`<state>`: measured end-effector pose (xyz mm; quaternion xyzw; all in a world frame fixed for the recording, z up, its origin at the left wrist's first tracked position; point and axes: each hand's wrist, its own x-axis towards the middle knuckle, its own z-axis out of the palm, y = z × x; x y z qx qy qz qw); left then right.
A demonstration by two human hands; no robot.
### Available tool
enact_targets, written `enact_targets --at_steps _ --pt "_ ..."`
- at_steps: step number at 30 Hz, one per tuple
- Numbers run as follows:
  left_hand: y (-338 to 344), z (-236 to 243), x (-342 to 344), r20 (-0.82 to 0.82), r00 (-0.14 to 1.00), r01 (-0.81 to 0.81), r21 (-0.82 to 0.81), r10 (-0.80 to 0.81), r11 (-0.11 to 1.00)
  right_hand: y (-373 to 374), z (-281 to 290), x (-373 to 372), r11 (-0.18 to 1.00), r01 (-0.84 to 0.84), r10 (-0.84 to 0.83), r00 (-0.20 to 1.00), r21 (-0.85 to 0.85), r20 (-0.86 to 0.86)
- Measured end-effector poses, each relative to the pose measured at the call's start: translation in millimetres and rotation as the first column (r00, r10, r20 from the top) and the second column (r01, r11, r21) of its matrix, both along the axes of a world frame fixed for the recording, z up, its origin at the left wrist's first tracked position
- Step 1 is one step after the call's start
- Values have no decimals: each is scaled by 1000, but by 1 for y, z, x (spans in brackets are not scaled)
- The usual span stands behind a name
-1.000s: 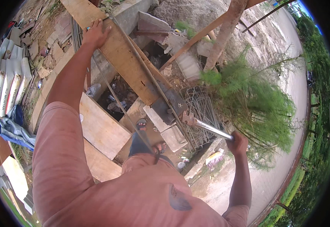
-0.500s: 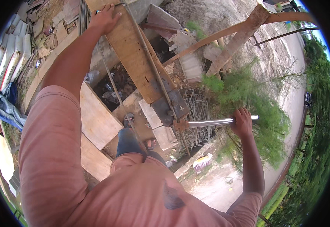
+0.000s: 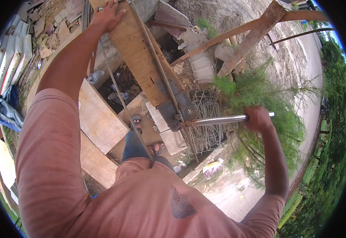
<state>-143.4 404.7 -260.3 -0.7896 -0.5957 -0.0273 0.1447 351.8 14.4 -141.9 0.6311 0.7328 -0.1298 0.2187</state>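
My right hand (image 3: 257,119) is wrapped around a shiny metal pipe handle (image 3: 222,119), close to its outer end. The handle's rusty inner end sits against a dark steel plate with pegs (image 3: 181,104), fixed on the near end of a long wooden board (image 3: 137,51). A steel rod (image 3: 157,59) runs along the board, over the plate, and continues past the handle's inner end toward me. At the board's far end my left hand (image 3: 106,18) lies with fingers spread, next to the rod; its fingertips are partly cut off by the picture's edge.
Bent wire stirrups (image 3: 206,107) are heaped beneath the handle. A leafy green bush (image 3: 260,91) stands behind my right hand. Another thin rod (image 3: 119,91) slants down toward my waist. Plywood sheets (image 3: 101,119) lie at left, near stacked bags (image 3: 6,65) and a debris-filled pit (image 3: 121,85).
The handle's outer end has swung slightly away from me, with my right hand still around it and its wrist turned. My left hand has shifted slightly toward the far edge.
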Motion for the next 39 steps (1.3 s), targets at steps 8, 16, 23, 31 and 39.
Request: enact_targets --at_steps 8,16,23,31,39 --pt "-4 1 -2 91 993 66 120 -77 991 5 -10 -5 998 15 -13 999 55 -42" --pt "-24 38 13 131 991 3 -190 22 982 -22 -19 20 924 92 -74 995 370 -63" --pt "1 14 3 -91 996 18 -68 -24 997 -39 -48 46 761 117 -154 988 638 2" --pt "34 1 -7 100 991 92 -46 -87 995 -86 -44 17 710 263 -354 935 653 8" --pt "25 10 6 124 991 56 -105 -43 993 -218 -49 -105 522 627 -789 612 579 48"
